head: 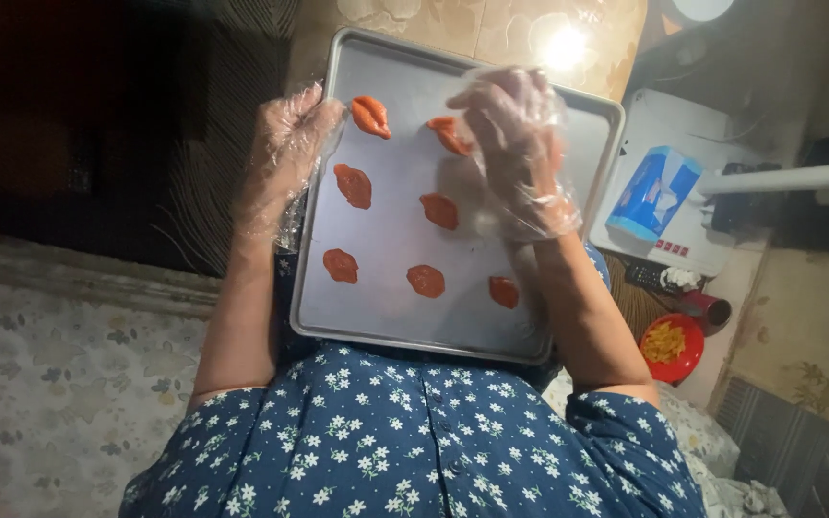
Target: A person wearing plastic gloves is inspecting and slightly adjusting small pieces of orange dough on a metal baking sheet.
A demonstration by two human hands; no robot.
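A grey metal baking tray [549, 201] rests on my lap with several flat orange-red pieces of dough [426, 280] laid out in rows. My left hand [285, 158], in a clear plastic glove, grips the tray's left rim near the far corner. My right hand [515, 144], also gloved, hovers over the far middle of the tray with its fingertips on an orange-red piece [448, 134]. I wear a dark blue dress with small white flowers [414, 441].
To the right a white appliance [698, 206] carries a blue and white tissue pack [652, 192]. Below it stands a red bowl [672, 347] of yellow bits beside a red cup [707, 307]. A patterned floor covering [59, 374] lies at left.
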